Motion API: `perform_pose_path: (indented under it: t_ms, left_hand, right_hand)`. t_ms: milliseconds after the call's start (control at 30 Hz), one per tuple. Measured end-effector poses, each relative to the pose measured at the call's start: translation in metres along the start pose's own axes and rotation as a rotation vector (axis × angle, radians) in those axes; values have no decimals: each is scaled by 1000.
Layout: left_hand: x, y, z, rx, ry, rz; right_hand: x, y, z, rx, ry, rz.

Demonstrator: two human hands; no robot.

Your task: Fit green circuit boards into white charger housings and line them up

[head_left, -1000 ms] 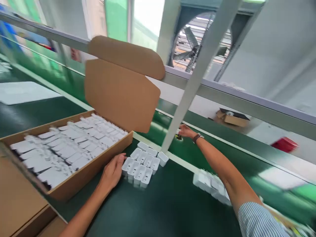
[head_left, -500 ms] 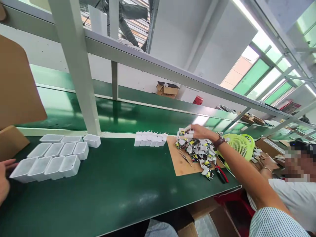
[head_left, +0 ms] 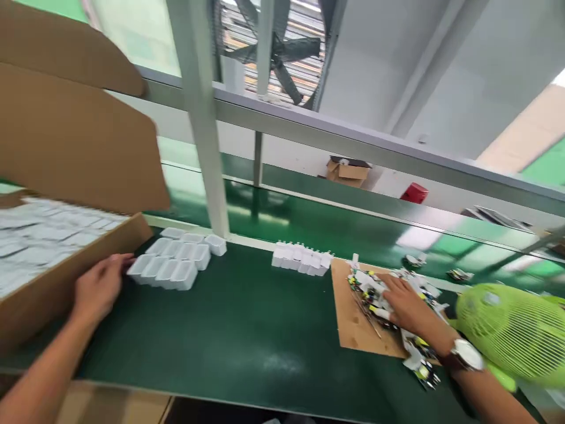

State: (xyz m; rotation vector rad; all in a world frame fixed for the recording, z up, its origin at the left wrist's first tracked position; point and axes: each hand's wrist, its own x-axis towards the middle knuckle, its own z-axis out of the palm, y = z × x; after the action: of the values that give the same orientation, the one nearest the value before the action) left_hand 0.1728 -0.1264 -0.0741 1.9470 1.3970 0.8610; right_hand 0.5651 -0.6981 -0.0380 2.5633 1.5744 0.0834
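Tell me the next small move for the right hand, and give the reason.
Probably close the right hand on one small circuit board from the pile: it already rests on the pile on the cardboard sheet, while the left hand touches the empty white shells.

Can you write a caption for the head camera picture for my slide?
Left hand by white cases beside a box; right hand on a pile of circuit boards.

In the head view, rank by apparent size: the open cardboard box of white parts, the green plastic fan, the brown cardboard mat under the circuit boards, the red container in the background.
1. Open cardboard box, largest.
2 and 3. Green plastic fan and brown cardboard mat: similar; fan cropped, unsure.
4. Red container, smallest, though farthest away.
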Motion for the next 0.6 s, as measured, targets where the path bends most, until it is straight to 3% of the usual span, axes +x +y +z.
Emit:
perform_pose_path:
  t_ms: [100, 133, 200, 400, 467, 600]
  left_hand:
    - [-2, -14, -4, -170, 0, -17]
    - [-1, -17, -2, -210, -22, -9]
    - [4, -21, 5, -286, -55, -3]
    - [26, -16, 14, -417, -319, 32]
    - [39, -14, 11, -407, -393, 43]
    - [66, -7, 8, -310, -423, 83]
  right_hand:
    - [-3, 4, 18, 36, 271, -128]
    - [1, -2, 20, 98, 383, -190]
    - [14, -29, 14, 216, 485, -256]
    - [101, -172, -31, 523, 251, -465]
    - [144, -211, -34, 598, 202, -496]
    - [236, -273, -29, 678, 119, -498]
